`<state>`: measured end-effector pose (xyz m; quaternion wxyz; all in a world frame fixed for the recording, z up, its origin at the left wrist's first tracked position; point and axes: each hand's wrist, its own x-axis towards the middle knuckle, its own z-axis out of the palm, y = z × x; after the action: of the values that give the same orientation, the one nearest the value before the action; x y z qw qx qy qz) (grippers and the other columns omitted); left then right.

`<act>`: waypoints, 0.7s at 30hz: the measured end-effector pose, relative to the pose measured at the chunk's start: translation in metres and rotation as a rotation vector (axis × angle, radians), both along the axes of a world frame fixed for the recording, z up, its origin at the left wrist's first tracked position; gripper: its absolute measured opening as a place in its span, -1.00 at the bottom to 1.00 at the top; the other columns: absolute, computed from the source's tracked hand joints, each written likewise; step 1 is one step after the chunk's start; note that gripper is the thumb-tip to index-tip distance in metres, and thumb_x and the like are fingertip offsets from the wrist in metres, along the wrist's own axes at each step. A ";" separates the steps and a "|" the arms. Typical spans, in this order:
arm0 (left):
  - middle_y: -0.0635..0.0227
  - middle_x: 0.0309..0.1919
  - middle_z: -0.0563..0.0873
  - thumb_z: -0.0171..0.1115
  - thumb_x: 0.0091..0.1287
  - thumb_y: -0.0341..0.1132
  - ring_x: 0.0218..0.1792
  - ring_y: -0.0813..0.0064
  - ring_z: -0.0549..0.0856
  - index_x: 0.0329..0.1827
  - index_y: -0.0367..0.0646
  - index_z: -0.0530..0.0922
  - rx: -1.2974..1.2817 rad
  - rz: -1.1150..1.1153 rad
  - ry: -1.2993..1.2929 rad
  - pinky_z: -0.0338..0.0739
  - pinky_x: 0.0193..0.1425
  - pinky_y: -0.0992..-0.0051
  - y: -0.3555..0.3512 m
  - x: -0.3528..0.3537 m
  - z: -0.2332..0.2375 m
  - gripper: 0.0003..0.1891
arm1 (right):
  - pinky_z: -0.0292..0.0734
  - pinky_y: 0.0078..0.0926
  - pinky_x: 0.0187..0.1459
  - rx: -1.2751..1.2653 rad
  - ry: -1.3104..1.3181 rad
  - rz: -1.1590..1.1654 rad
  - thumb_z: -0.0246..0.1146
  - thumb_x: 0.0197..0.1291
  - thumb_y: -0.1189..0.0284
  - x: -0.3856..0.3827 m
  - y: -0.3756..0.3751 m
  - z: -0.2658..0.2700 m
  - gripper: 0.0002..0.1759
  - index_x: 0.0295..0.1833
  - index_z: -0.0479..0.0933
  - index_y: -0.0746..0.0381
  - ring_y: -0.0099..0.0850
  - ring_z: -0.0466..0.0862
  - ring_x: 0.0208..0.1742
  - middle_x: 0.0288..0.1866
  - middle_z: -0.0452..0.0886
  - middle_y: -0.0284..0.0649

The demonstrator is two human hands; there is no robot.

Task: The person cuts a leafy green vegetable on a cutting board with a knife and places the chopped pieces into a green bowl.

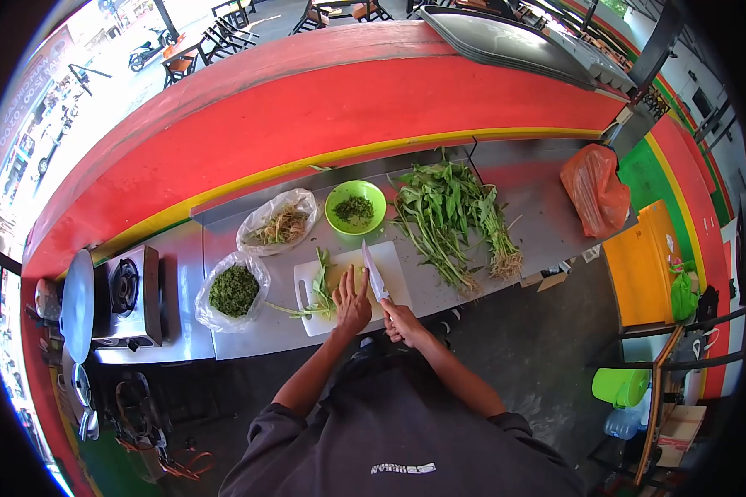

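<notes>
A white cutting board lies on the steel counter right before me. My left hand rests over its middle, fingers stretched out and apart, beside leafy green stems that lie across the board's left half. In my right hand, at the board's lower right, is the handle of a kitchen knife. Its blade points away from me, just right of my left fingertips. Behind the board stands a green bowl with chopped greens inside.
Left of the board sit a bag of chopped greens and a bag of root ends. A large heap of leafy greens lies to the right, with an orange plastic bag beyond. A gas stove stands at the far left.
</notes>
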<state>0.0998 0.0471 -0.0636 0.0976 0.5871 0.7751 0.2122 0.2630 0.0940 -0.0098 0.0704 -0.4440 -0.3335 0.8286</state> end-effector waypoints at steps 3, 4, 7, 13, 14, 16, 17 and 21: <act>-0.06 0.66 0.01 0.25 0.17 -0.39 0.62 -0.17 0.07 0.72 0.12 0.08 -0.024 0.000 0.037 0.02 0.51 -0.22 0.004 -0.013 0.004 -0.03 | 0.01 -0.64 -0.67 -0.030 -0.012 0.013 0.16 0.45 -0.18 0.005 -0.004 0.005 -0.46 -0.32 0.31 0.05 -0.71 0.13 -0.71 -0.62 0.16 -0.54; -0.06 0.66 0.01 0.25 0.17 -0.39 0.62 -0.17 0.07 0.72 0.12 0.08 -0.022 0.000 0.036 0.02 0.51 -0.22 0.004 -0.016 0.004 -0.03 | 0.01 -0.64 -0.67 -0.028 -0.013 0.013 0.16 0.45 -0.18 0.007 -0.006 0.005 -0.46 -0.32 0.31 0.05 -0.71 0.13 -0.71 -0.62 0.16 -0.54; -0.06 0.66 0.03 0.33 0.11 -0.38 0.61 -0.17 0.09 0.71 0.11 0.11 0.065 -0.015 0.011 0.06 0.50 -0.19 0.004 -0.023 0.001 0.00 | 0.01 -0.64 -0.67 -0.025 -0.035 0.029 0.15 0.46 -0.17 0.012 -0.012 0.004 -0.46 -0.32 0.31 0.05 -0.71 0.12 -0.72 -0.62 0.16 -0.55; -0.05 0.65 0.07 0.34 0.10 -0.37 0.61 -0.16 0.10 0.70 0.03 0.12 -0.013 -0.096 0.010 0.09 0.47 -0.24 -0.008 -0.011 0.008 0.00 | 0.00 -0.65 -0.68 -0.041 -0.061 0.008 0.12 0.49 -0.16 0.018 -0.026 0.009 -0.48 -0.30 0.31 0.04 -0.72 0.11 -0.72 -0.64 0.14 -0.56; -0.05 0.65 0.07 0.34 0.10 -0.37 0.61 -0.16 0.10 0.70 0.03 0.12 -0.015 -0.102 0.011 0.09 0.47 -0.24 -0.009 -0.011 0.009 0.00 | 0.00 -0.65 -0.68 -0.044 -0.059 0.008 0.11 0.50 -0.16 0.019 -0.028 0.012 -0.48 -0.30 0.31 0.05 -0.72 0.11 -0.72 -0.64 0.14 -0.56; 0.00 0.65 0.08 0.31 0.16 -0.38 0.63 -0.10 0.07 0.67 -0.02 0.17 -0.029 -0.044 -0.041 0.08 0.48 -0.29 -0.009 -0.012 0.006 -0.08 | 0.00 -0.65 -0.68 -0.054 -0.056 -0.007 0.11 0.50 -0.16 0.020 -0.033 0.015 -0.48 -0.29 0.31 0.05 -0.72 0.10 -0.72 -0.64 0.14 -0.56; 0.00 0.65 0.08 0.31 0.16 -0.38 0.63 -0.10 0.07 0.67 -0.02 0.17 -0.036 -0.058 -0.042 0.08 0.48 -0.29 -0.008 -0.014 0.004 -0.08 | -0.02 -0.67 -0.67 -0.041 -0.060 -0.008 0.09 0.51 -0.16 0.021 -0.036 0.016 -0.48 -0.28 0.32 0.05 -0.74 0.08 -0.71 -0.63 0.12 -0.57; 0.03 0.62 0.16 0.31 0.19 -0.36 0.60 -0.07 0.15 0.63 -0.05 0.23 0.139 0.019 -0.091 0.09 0.48 -0.24 -0.008 -0.012 -0.003 -0.14 | 0.21 -0.47 -0.70 0.054 -0.162 -0.051 0.07 0.53 -0.12 0.028 -0.044 0.009 -0.48 -0.24 0.42 0.12 -0.51 0.31 -0.77 -0.65 0.36 -0.41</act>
<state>0.0874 0.0389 -0.0665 0.0896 0.5747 0.7589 0.2929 0.2908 0.0499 -0.0004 0.0765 -0.5159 -0.3488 0.7787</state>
